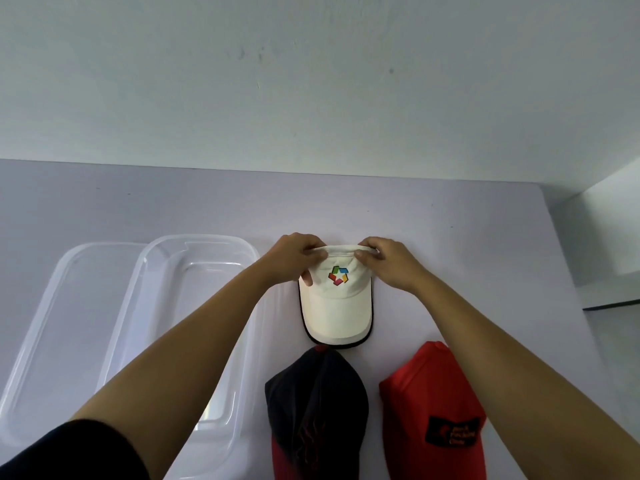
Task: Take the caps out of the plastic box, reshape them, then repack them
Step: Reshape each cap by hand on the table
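Left of the white cap: uncovered plastic box, lid. Pinched at far edge by left hand, right hand.

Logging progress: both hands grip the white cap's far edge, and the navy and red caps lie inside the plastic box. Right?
No. The left hand and right hand do grip the far edge of the white cap, but the navy cap and red cap lie on the table beside the plastic box, not inside it, per the head view.

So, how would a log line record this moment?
step: reshape | left hand, right hand: pinch white cap far edge | nearby: dark cap, red cap
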